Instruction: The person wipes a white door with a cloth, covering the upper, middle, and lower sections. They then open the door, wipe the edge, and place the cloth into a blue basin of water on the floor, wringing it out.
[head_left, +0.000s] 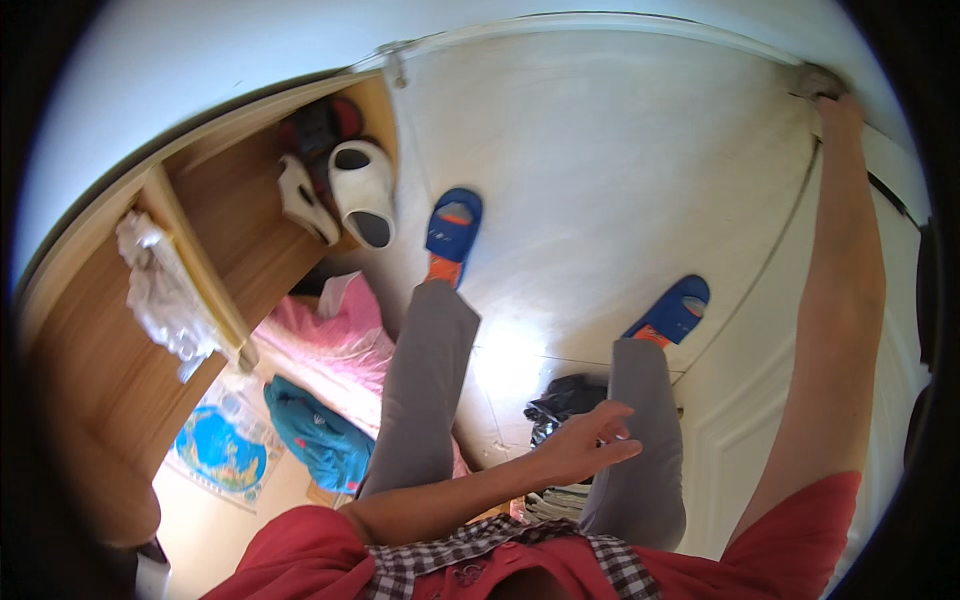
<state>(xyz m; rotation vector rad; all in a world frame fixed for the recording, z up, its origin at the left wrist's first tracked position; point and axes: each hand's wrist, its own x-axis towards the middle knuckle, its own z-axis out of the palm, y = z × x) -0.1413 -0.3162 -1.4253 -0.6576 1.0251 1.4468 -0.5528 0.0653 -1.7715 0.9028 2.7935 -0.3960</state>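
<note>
My right arm stretches far out to the upper right. At its end my right hand (843, 111) is on a blurred grey-brown bundle, which looks like a cloth (816, 79), at the corner beside a white panelled door (739, 442). Its fingers are mostly hidden. My left hand (583, 444) hangs in front of my body, above my grey trouser leg (646, 420), with its fingers apart and nothing in it. Behind it on the floor lies a crumpled black plastic bag (566, 397).
A wooden shelf unit (202, 195) on the left holds white slippers (361, 195), dark-red footwear (322, 124) and a clear plastic bag (161, 285). Pink fabric (349, 330), a teal garment (319, 431) and a world map (221, 450) lie below. Blue slippers (454, 225) are on my feet.
</note>
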